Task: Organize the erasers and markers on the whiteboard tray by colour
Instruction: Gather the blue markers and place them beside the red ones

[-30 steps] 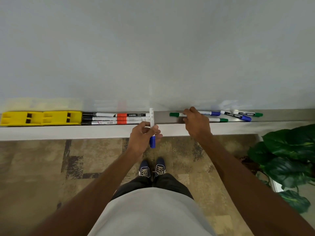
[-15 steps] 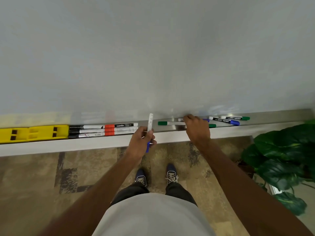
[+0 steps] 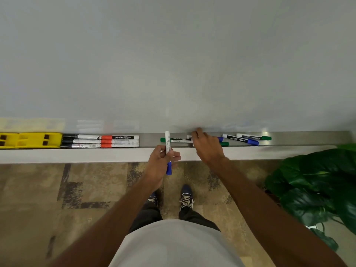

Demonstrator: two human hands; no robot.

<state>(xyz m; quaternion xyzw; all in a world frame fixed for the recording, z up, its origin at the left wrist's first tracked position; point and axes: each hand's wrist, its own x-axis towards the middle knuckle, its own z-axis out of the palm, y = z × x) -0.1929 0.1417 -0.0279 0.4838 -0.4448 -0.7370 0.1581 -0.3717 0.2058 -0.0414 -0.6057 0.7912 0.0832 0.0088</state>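
Note:
My left hand [image 3: 160, 160] grips a blue-capped marker [image 3: 168, 151] upright, in front of the metal whiteboard tray [image 3: 300, 140]. My right hand [image 3: 207, 149] lies over the markers in the tray's middle, its fingertips on a white marker barrel; what it grips is hidden. A green marker [image 3: 176, 140] lies just left of it, and a blue cap [image 3: 220, 139] and a green cap [image 3: 224, 144] stick out on its right. Further right lie a blue marker [image 3: 240, 139] and a green marker [image 3: 254, 137]. Red and black markers [image 3: 100, 141] lie in rows beside two yellow erasers [image 3: 30, 140] at the left.
The whiteboard [image 3: 173, 64] rises behind the tray. A leafy green plant [image 3: 317, 182] stands at the right, close to my right arm. Patterned carpet [image 3: 96, 189] and my dark blue shoes [image 3: 185, 197] are below.
The view has shifted, so the tray sits lower and more to the right in frame. My right hand stays over the middle markers. The left hand keeps the blue marker, tilted slightly.

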